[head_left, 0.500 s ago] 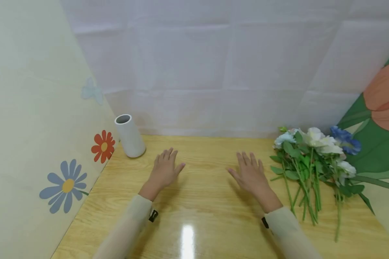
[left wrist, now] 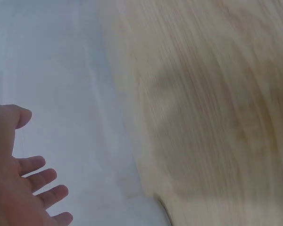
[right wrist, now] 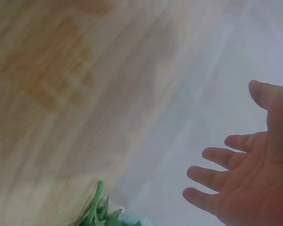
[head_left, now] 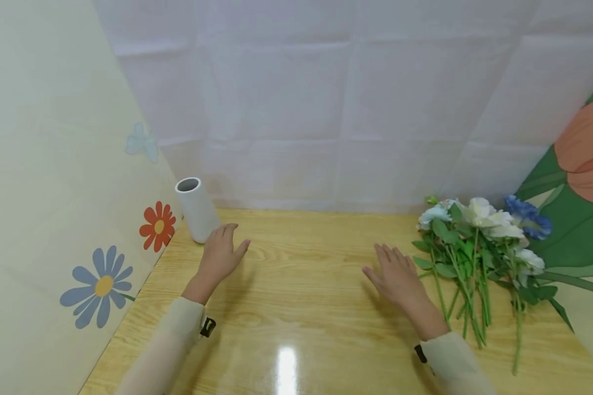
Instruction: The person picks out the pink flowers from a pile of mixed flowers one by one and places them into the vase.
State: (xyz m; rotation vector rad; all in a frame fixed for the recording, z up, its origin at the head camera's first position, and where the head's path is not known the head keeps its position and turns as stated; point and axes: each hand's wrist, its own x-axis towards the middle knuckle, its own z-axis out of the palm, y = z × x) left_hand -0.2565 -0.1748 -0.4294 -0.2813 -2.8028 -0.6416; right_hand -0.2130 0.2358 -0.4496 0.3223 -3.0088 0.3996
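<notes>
A white vase (head_left: 196, 211) stands upright at the back left of the wooden table. My left hand (head_left: 221, 255) is just in front and to the right of it, fingers extended and holding nothing; whether it touches the vase I cannot tell. In the left wrist view the left hand (left wrist: 19, 183) has its thumb and fingers spread. My right hand (head_left: 399, 280), empty with straight fingers, is to the left of a pile of flowers (head_left: 479, 241). Green leaves (right wrist: 101, 214) show at the bottom of the right wrist view, below the right hand (right wrist: 254, 174).
The wooden table (head_left: 296, 285) meets a pale hanging cloth (head_left: 296, 109) at its back edge. A wall with printed daisies (head_left: 104, 285) borders the left side, and a large printed tulip (head_left: 590, 148) is at the right.
My left hand has moved left to the vase and now overlaps its lower part in the head view. The right hand has shifted right and slightly nearer, towards the flowers.
</notes>
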